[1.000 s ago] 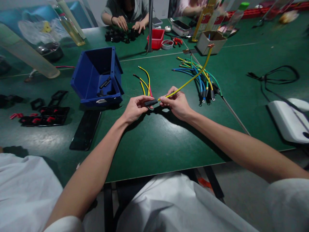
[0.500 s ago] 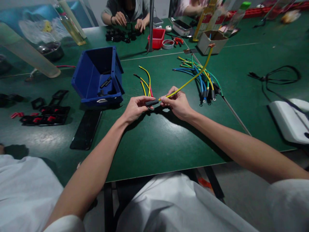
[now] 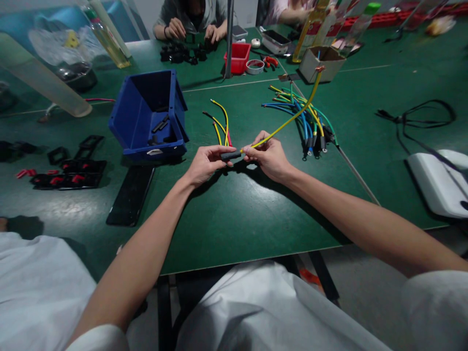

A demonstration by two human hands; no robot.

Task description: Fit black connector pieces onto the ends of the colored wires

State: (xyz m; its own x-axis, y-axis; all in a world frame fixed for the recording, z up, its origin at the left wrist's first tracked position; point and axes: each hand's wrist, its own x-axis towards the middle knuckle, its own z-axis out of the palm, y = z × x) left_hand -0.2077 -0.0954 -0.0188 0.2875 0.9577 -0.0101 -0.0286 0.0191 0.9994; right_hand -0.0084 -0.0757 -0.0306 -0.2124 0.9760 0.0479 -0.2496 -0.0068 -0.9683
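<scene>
Between the fingertips of my left hand point(image 3: 204, 165) is a short black sleeve point(image 3: 231, 155), pinched lengthwise. My right hand point(image 3: 269, 157) is closed on a yellow wire point(image 3: 282, 127) close to its lower end, which meets the sleeve; how far it goes inside is hidden. The wire's far end rises to the upper right, with bare copper point(image 3: 320, 68) showing. Just behind my left fingers lie several short yellow wires point(image 3: 225, 117) and a bit of red. A bundle of blue, green and yellow wires point(image 3: 306, 114) with black sleeves and ring terminals lies to the right.
A blue bin point(image 3: 146, 114) holding black pieces stands left, with a phone point(image 3: 130, 196) before it. Black and red parts point(image 3: 69, 174) lie farther left. Behind are a red box point(image 3: 237, 57), a cardboard box point(image 3: 323, 63), and a co-worker's hands point(image 3: 212, 35). A white device point(image 3: 438, 183) sits right.
My hands, the sleeve and the yellow wire have stayed almost exactly in place. Across the table, the co-worker's hands have shifted slightly.
</scene>
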